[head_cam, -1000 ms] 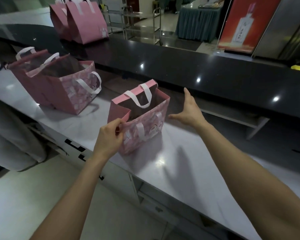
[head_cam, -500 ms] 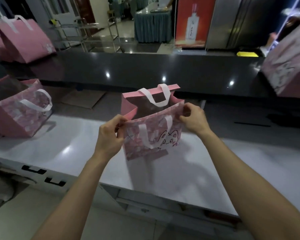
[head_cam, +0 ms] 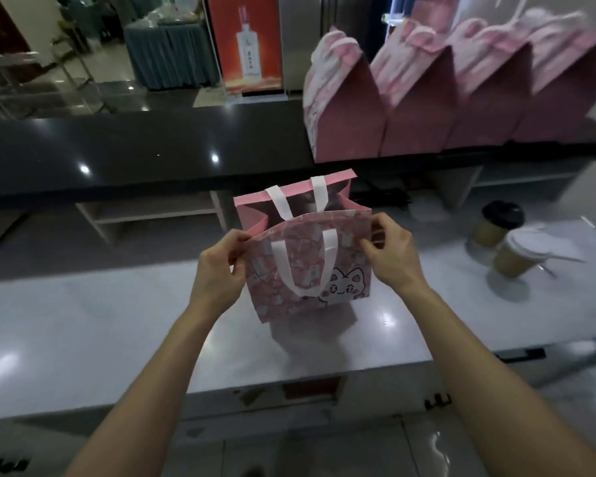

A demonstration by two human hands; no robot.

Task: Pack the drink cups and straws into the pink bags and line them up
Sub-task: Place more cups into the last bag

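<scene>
An open pink bag (head_cam: 307, 270) with white handles and a cat drawing hangs just above the grey counter (head_cam: 117, 321), near its middle. My left hand (head_cam: 217, 270) pinches the bag's near left top corner. My right hand (head_cam: 389, 256) pinches the near right top corner. To the right on the counter stand two paper drink cups, one with a black lid (head_cam: 496, 225) and one with a white lid (head_cam: 520, 253). A thin straw (head_cam: 561, 259) lies across the white lid.
Several closed pink bags (head_cam: 444, 98) stand in a row on the raised black ledge (head_cam: 135, 149) at the upper right. Open shelving (head_cam: 152, 215) sits under that ledge. The counter's front edge runs below my arms.
My right hand came in and took the bag's right corner. Both hands carried the bag to the right along the counter. The cups and the row of bags came into view.
</scene>
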